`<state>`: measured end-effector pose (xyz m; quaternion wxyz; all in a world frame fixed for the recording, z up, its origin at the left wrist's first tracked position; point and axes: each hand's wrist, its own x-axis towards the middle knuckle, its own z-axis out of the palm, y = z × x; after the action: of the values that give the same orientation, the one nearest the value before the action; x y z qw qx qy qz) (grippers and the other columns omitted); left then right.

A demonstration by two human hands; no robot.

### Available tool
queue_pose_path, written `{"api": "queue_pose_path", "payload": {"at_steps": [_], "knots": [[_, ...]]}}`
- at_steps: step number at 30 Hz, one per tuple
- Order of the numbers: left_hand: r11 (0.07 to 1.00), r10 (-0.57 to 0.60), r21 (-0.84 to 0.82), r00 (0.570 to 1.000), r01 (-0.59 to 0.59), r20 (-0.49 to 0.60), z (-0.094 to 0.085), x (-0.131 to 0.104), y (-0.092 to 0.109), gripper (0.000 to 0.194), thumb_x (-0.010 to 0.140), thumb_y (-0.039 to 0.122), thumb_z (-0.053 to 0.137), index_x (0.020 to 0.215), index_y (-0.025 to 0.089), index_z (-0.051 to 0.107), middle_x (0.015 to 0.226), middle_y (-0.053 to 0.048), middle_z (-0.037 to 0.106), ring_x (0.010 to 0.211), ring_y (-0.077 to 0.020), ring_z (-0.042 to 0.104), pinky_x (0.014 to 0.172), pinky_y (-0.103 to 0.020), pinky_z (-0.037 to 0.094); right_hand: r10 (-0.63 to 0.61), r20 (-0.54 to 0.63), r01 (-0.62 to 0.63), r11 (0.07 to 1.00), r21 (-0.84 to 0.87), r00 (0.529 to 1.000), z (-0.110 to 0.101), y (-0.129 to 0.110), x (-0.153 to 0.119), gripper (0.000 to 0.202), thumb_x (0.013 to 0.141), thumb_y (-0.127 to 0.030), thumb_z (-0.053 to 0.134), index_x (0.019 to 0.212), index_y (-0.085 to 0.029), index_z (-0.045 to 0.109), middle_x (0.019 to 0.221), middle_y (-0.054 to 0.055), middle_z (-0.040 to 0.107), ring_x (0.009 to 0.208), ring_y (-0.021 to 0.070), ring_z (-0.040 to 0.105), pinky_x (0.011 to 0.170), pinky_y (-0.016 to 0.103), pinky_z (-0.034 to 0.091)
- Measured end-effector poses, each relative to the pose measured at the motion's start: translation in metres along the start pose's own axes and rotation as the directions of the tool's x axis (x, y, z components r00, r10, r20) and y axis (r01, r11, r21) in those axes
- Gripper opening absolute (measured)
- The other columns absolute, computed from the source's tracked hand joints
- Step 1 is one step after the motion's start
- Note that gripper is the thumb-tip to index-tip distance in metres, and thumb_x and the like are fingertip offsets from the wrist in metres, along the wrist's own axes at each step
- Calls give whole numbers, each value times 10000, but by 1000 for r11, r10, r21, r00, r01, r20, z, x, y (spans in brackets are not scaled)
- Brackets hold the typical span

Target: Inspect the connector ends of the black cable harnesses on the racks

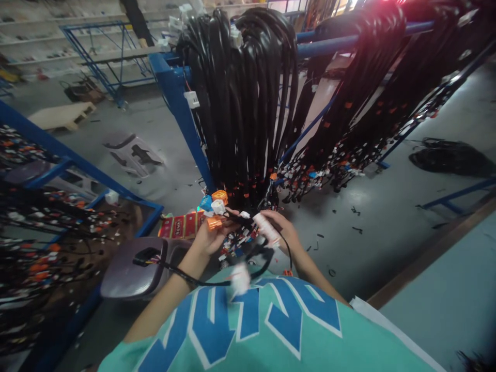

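- Head view: the left hand (209, 236) was curled around a bunch of connectors (218, 206), orange, white and blue, left of the right hand.
- The right hand (282, 227) was closed on a white-wrapped cable section (266, 230), its fingertips partly hidden.
- Beyond both hands, black cables (244, 113) hung from a blue rack (182, 116).
- A purple-grey stool (127, 274) stood near left.

Floor (349, 268): grey, strewn with dark scraps | Back left: pale shelves (34, 36), blue tubular frame (90, 64), pale pallet (58, 114) | Left: purple-grey stool (132, 271) | Right: pale-blue surface (445, 294), brown edge | Light: red glare (387, 4), top right
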<state>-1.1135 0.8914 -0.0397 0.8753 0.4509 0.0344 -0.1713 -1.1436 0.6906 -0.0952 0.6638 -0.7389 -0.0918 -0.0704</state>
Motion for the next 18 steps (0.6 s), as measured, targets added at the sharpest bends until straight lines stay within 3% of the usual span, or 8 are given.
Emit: {"api": "queue_pose_path", "payload": {"at_steps": [2,4,8,12,15,18], "knots": [[1000,-8,2,1000,8,10,-3,-5,3,143,588,187,639,677,168,530,723,-20,665,756,-202,643,798,-372,496,114,49,-121,978,168,992,-5,4,1,378,631,-335,696,989,-235,630,1123,62,593,1058,220,550,878,346,469],[999,-32,30,999,31,21,-7,-11,6,125,617,191,627,697,183,532,747,-18,665,817,-216,640,804,-373,490,264,25,-256,905,338,964,-7,11,4,376,606,-327,712,959,-231,623,1038,50,621,1000,209,576,845,343,479],[992,-33,125,999,30,20,-18,-20,7,129,709,267,581,828,223,560,867,-20,663,964,-238,602,819,-392,477,477,-45,-368,731,574,878,3,28,18,364,570,-381,723,867,-207,606,896,24,631,824,163,608,737,298,494],[984,-19,179,999,11,42,-29,-25,7,226,747,412,529,881,234,568,921,-32,658,1049,-249,556,853,-411,451,543,111,-465,574,674,832,25,34,30,411,549,-384,747,884,-230,565,785,-21,633,642,113,597,607,247,476],[966,28,255,999,-36,33,-42,-29,6,339,724,526,498,874,232,577,902,-38,663,1055,-263,545,861,-429,440,547,181,-516,556,651,817,40,29,34,396,536,-354,751,862,-225,569,734,-33,635,573,108,567,540,234,444],[889,46,454,998,-56,33,-61,-35,1,443,747,618,384,855,243,594,855,-27,664,1026,-261,557,817,-433,458,572,194,-543,540,643,797,47,24,33,330,555,-388,720,788,-205,576,691,-31,625,566,114,547,517,237,426]]}}
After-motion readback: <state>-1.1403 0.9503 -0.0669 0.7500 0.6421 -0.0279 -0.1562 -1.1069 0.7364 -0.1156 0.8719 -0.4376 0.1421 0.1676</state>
